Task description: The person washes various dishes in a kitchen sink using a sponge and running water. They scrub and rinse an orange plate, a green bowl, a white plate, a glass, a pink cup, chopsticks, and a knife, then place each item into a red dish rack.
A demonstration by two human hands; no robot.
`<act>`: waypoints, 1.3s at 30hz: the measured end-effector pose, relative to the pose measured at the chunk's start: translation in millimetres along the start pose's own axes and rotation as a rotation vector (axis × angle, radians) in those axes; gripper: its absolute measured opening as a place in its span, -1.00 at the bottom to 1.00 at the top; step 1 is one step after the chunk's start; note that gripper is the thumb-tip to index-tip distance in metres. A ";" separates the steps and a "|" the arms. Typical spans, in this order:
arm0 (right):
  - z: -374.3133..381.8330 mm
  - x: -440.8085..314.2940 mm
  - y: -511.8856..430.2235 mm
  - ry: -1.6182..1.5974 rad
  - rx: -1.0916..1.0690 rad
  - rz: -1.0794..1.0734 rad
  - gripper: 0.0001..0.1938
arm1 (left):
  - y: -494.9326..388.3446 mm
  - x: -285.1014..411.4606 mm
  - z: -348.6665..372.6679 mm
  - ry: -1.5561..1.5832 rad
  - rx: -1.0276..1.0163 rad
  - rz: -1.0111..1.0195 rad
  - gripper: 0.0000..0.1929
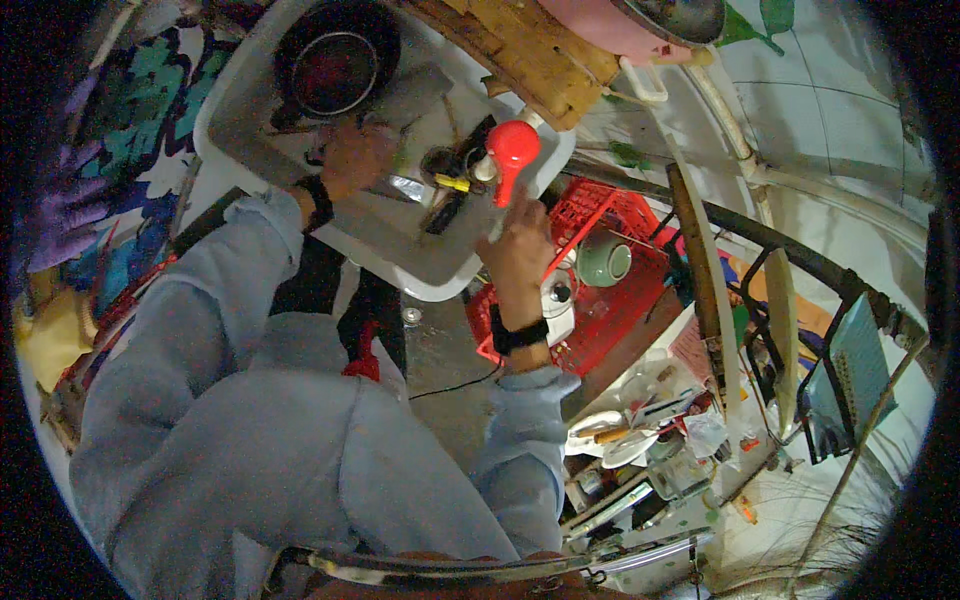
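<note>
A white sink (439, 289) lies before me. My left hand (356, 161) is blurred inside it, just below a dark round pot (337, 75) at the far left. Whether its fingers hold anything is not clear. Over the sink's right side juts a white plastic tap with a bright red lever handle (513, 146). Close below the lever's narrow end is my right hand (517, 244), with thumb and fingers apart; contact with the lever cannot be made out. Between the hands lie a yellow piece (452, 182), a shiny silvery piece (409, 187) and dark items too dim to name.
Right of the sink, a red plastic basket (611, 322) holds a pale green bowl (604, 259) and a lidded white container (557, 296). Wooden boards (701, 285) stand upright in a dark metal rack (795, 262). A wooden board (532, 60) and a pink basin (592, 22) are behind.
</note>
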State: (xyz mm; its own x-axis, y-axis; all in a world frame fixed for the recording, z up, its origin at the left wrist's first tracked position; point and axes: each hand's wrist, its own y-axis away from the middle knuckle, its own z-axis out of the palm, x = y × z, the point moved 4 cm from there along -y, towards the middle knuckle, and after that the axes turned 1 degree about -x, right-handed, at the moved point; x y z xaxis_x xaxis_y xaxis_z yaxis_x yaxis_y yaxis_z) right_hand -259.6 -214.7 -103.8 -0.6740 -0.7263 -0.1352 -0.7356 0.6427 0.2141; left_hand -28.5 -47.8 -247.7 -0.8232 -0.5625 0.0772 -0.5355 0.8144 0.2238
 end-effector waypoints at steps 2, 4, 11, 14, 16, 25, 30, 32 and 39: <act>-24.9 26.6 21.3 0.036 0.166 -0.089 -0.28 | -10.1 -13.5 21.5 -0.076 0.106 -0.084 -0.51; -33.2 60.4 36.6 0.002 0.174 0.018 -0.19 | -12.3 -26.1 42.1 -0.052 0.233 -0.179 -0.51; -20.1 159.3 65.2 0.141 0.019 0.455 -0.05 | -17.4 -21.2 46.0 0.702 -0.071 -0.118 -0.69; 1.0 199.7 37.8 0.324 0.023 0.399 -0.08 | -17.5 5.4 17.3 1.187 -0.200 -0.120 -0.75; 19.3 224.3 20.3 0.510 -0.046 0.244 -0.13 | -14.9 31.0 3.1 1.688 -0.365 -0.223 -0.76; 118.8 290.8 -65.0 0.998 -0.269 -0.014 -0.29 | 27.1 123.3 -108.9 1.175 0.735 0.427 -0.72; 190.2 358.3 -96.3 1.305 -0.278 -0.168 -0.31 | 40.8 118.4 -111.1 1.975 -0.187 -0.281 -0.73; 216.8 366.5 -94.5 2.265 0.155 -0.349 -0.28 | 54.8 121.0 -116.8 2.215 -0.466 -0.656 -0.76; 201.6 335.3 -89.8 4.419 0.733 -0.579 -0.25 | 101.9 93.0 -156.5 2.110 -0.573 -0.609 -0.78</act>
State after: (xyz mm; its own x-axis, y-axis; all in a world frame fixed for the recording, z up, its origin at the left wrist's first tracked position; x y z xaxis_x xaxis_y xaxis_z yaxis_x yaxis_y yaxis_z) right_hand -433.4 -466.8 -363.4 -0.1865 0.5488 -0.8149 -0.7199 0.4881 0.4934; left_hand -130.0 -39.4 -65.6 0.8731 -0.2644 0.4096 -0.1538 0.6478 0.7461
